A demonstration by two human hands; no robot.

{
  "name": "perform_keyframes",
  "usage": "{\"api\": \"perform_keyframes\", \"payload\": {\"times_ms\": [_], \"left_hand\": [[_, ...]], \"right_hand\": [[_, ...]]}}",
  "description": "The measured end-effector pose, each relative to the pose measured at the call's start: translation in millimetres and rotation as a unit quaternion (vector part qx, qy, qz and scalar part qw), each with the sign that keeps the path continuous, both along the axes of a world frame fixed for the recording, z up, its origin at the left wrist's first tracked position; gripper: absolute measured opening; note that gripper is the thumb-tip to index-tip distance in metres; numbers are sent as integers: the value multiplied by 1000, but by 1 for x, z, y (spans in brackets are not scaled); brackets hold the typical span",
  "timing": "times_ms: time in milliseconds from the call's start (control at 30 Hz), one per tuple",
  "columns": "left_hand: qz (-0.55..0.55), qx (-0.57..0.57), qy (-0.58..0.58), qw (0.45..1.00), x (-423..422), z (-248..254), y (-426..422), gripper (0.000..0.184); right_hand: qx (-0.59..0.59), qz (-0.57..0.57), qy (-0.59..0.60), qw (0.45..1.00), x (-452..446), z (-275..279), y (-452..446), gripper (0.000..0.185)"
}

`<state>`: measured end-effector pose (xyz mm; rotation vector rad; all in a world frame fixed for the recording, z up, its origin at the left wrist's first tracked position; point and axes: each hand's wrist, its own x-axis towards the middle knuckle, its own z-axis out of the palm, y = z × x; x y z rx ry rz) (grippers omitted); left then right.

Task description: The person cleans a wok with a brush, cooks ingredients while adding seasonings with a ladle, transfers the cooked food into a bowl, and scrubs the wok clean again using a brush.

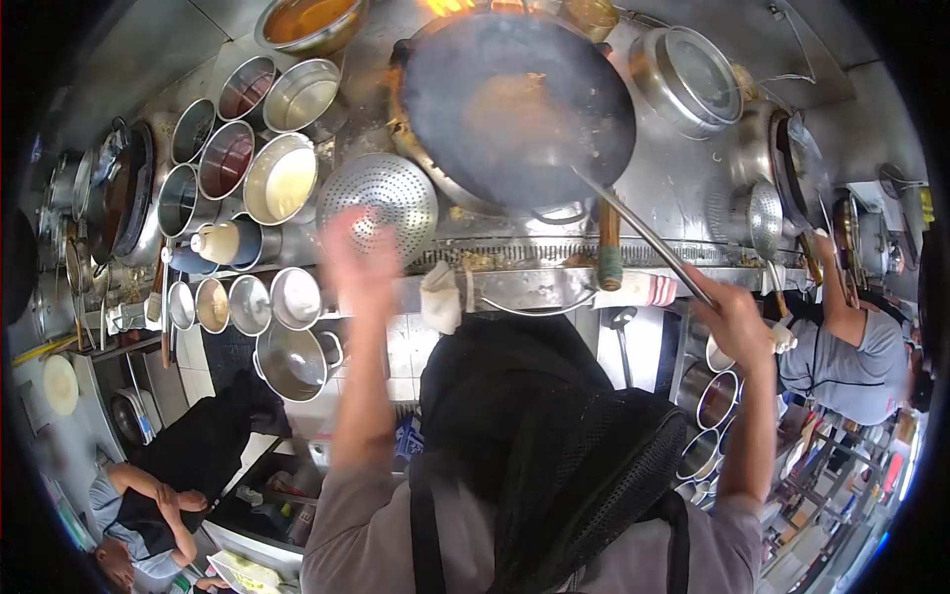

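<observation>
My right hand [732,319] is wrapped round the lower end of a long metal-handled cooking tool [641,230]. Its far end reaches into a large dark wok [609,148], where smoke or steam hides the tool's head. Some reddish-brown food [515,104] shows hazily inside the wok. Motion smears my left hand [364,259], so its fingers cannot be read. It hovers over the near part of a round perforated strainer [401,198] left of the wok; whether it touches the strainer I cannot tell.
Several metal pots of sauces and liquids [282,178] stand left of the strainer. Flames [450,6] rise behind the wok. A folded cloth [441,299] and a wooden-handled brush [610,247] lie at the stove's front edge. Other people stand at lower left [148,485] and right [856,356].
</observation>
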<state>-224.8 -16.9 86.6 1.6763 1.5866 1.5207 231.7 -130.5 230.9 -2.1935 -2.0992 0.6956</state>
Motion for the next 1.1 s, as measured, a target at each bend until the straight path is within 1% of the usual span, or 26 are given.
{"api": "perform_keyframes", "payload": {"times_ms": [33,67,100,133,167,200,267,300,333,367,400,467,500,567,633,667,733,767,800,833,867,967,1000,1033,1067,1100], "left_hand": [[-106,-30,27,994,59,-2,-4,35],[-183,10,60,981,110,-25,-1,36],[-206,15,33,978,158,-30,-1,38],[-182,-4,58,982,197,-39,-3,32],[-158,-24,83,984,222,-50,-3,28],[-152,-25,133,979,230,-64,-1,26],[-141,-27,230,962,241,-83,5,25],[-135,-12,238,962,241,-84,6,24],[-132,-25,246,960,242,-85,2,24],[-132,-35,251,958,233,-87,5,24],[-132,-45,255,957,227,-90,7,24],[-116,-42,240,963,223,-87,5,21],[-108,-40,229,967,221,-86,3,20],[-96,-34,192,976,217,-90,-2,18],[-93,-19,142,985,217,-94,-5,16],[-88,-26,143,985,219,-93,-7,15],[-74,-31,145,986,223,-88,-6,13],[-69,-27,140,987,224,-88,-5,13],[-66,-25,136,988,224,-89,-5,13],[-63,-24,133,989,225,-90,-7,13],[-64,-21,132,989,224,-90,-9,14],[-62,-17,128,990,222,-87,-9,14],[-57,-21,125,990,224,-86,-10,14],[-54,-25,124,991,223,-85,-11,14],[-56,-26,125,990,223,-85,-12,14],[-60,-24,127,990,222,-87,-12,14]], "right_hand": [[29,-12,26,999,8,-26,9,57],[57,-23,53,997,12,-51,16,56],[77,-60,93,991,15,-78,20,53],[97,-95,134,982,15,-100,29,51],[116,-113,144,976,11,-115,41,49],[132,-133,155,970,4,-126,53,48],[102,-166,149,970,-7,-133,85,48],[122,-125,175,969,-10,-152,103,48],[140,-82,206,965,-3,-173,110,48],[135,-53,219,965,2,-175,113,49],[119,-49,235,963,11,-173,110,49],[83,-38,264,960,21,-149,90,49],[90,-29,233,968,28,-137,77,51],[147,-2,138,979,48,-125,45,53],[101,-36,112,988,53,-103,19,53],[82,-55,97,990,55,-96,8,53],[101,-34,143,984,47,-108,-16,54],[83,-39,181,979,39,-113,-24,55],[26,-68,240,968,36,-115,-24,56],[-54,-138,310,939,27,-100,-15,56],[-134,-205,374,894,20,-84,-6,56],[-79,-200,333,918,24,-90,-1,55],[3,-145,274,951,32,-103,6,54],[86,-90,213,969,46,-125,19,54],[170,-34,149,973,54,-144,33,54],[186,-47,149,970,54,-154,47,53]]}}
